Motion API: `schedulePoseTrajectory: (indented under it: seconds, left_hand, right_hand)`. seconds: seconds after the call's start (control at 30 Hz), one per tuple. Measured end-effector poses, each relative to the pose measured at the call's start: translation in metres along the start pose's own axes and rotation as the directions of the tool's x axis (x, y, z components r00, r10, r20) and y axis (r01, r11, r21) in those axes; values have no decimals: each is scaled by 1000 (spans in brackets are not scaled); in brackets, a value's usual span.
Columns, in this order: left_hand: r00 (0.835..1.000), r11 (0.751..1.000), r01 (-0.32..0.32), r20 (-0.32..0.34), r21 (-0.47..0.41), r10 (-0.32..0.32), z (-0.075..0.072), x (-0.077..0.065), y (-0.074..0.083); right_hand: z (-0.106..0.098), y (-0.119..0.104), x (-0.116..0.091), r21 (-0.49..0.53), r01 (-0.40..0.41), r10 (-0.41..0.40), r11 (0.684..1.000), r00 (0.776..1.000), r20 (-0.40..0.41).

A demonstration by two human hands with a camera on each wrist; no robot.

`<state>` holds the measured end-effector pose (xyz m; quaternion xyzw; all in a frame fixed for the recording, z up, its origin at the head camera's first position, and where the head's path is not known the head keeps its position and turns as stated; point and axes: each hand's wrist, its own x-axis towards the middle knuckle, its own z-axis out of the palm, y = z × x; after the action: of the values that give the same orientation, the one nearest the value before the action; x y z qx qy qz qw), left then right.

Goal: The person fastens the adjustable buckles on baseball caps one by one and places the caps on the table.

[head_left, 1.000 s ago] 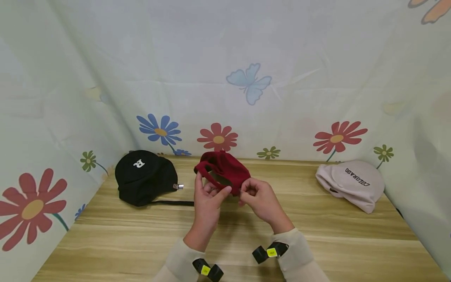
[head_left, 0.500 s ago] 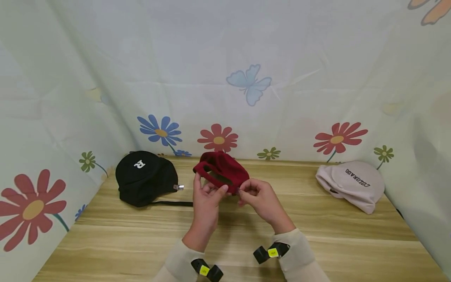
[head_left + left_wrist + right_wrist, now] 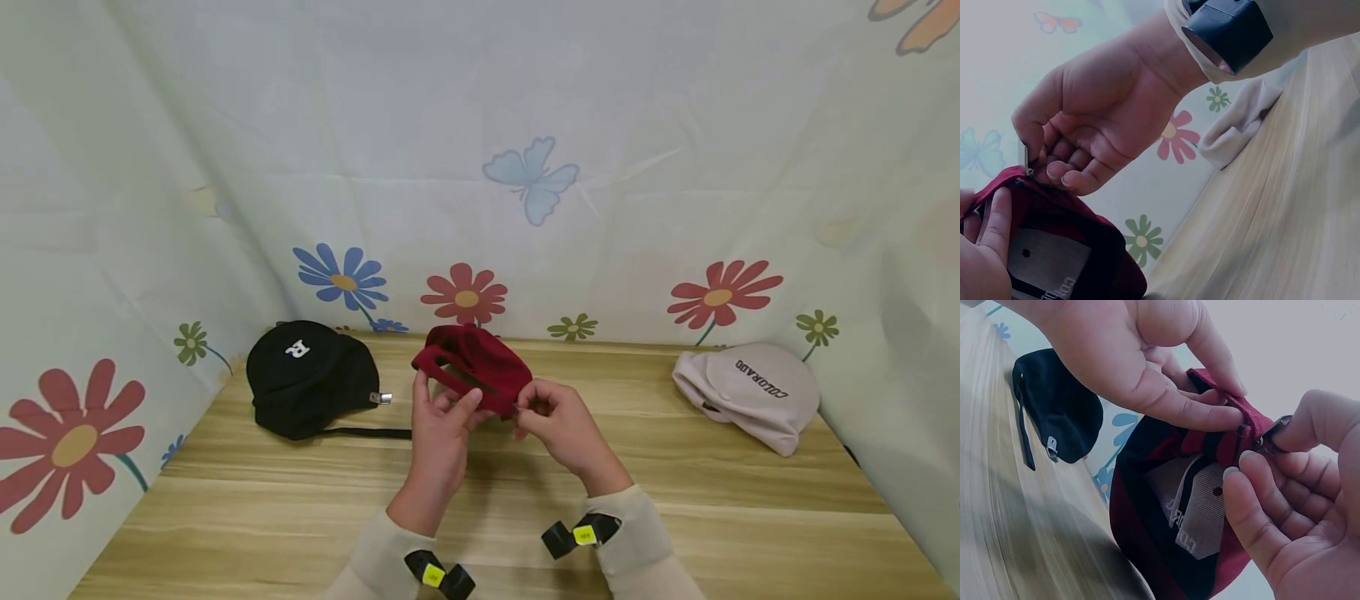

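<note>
A dark red cap is held up over the middle of the table, the gap at its back facing me. My left hand grips the band at the back, thumb on the near side. At the band's right end, my right hand pinches a small metal buckle between thumb and forefinger. The right wrist view shows the cap's dark inner band and a grey label inside. Fingers partly cover the strap at the buckle, so how far it is threaded cannot be seen.
A black cap with a white letter lies at the left, its loose strap and metal clasp pointing right. At the right lies a pale cap marked COLORADO. A flowered cloth hangs behind the wooden table.
My left thumb has slid slightly left along the cap's band. My right hand has moved a little to the right, still at the buckle. The other caps have stayed put.
</note>
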<state>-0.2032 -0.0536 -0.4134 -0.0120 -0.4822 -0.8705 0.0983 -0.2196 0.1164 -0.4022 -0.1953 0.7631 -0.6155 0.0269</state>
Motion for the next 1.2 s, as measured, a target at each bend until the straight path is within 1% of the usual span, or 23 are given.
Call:
schedulePoseTrajectory:
  seconds: [0.13,0.17,0.37,0.5,0.67,1.0,1.07,1.2]
  left_hand:
    - [1000,999,13,11,-31,-12,-1,-1,2]
    - [1000,999,12,13,-29,-12,-1,-1,3]
    - [1000,1000,14,15,-17,-14,-2,-1,3]
    - [1000,1000,12,20,-14,-12,-2,0,3]
    - [1000,1000,15,28,-12,-15,-2,0,5]
    - [999,1000,18,28,0,-18,-3,0,6]
    - [999,1000,21,31,-6,-21,-2,0,5]
    - [999,1000,26,35,-12,-26,-1,-1,4]
  right_hand:
    - [-1,-3,-1,4,-1,1,1000,1000,15]
    - [-1,0,0,4,2,-2,1000,1000,18]
    - [-3,1,0,24,22,-23,999,999,36]
    - [-4,1,0,60,1,-4,998,999,41]
    - [-4,-1,1,101,-47,44,994,998,34]
    - [-5,4,2,156,-40,40,987,999,1]
    - [-5,4,1,153,-32,33,988,999,-3]
    - [-4,2,0,113,-9,10,994,1000,-8]
